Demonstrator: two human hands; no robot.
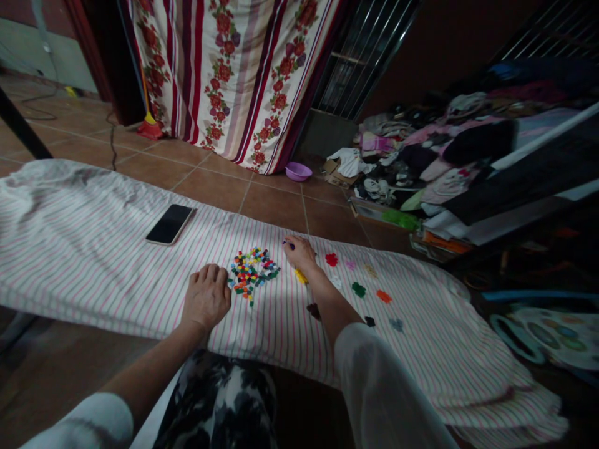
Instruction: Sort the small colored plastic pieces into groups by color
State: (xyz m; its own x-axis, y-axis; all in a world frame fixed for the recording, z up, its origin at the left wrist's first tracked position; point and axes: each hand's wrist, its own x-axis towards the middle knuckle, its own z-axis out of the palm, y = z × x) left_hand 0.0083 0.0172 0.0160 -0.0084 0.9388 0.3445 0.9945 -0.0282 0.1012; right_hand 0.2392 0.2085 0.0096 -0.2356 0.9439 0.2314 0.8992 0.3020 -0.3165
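A loose pile of small multicoloured blocks (253,271) lies on the striped cloth (116,262). Palm down beside its left edge rests my left hand (207,293), fingers laid on the cloth and holding nothing. To the right of the pile, my right hand (300,254) has its fingers drawn together over a small purple block (291,246), partly covered by them. Near that wrist is a yellow cluster (300,276). Red (331,259), green (358,289), orange (384,296), brown (314,310), black (370,322) and grey (397,324) clusters lie around my right forearm.
A phone (170,224) lies on the cloth to the left of the pile. Beyond the cloth's far edge, a purple basin (298,171) sits on the tiled floor by a flowered curtain (224,75). Heaped clothes (421,143) fill the right background.
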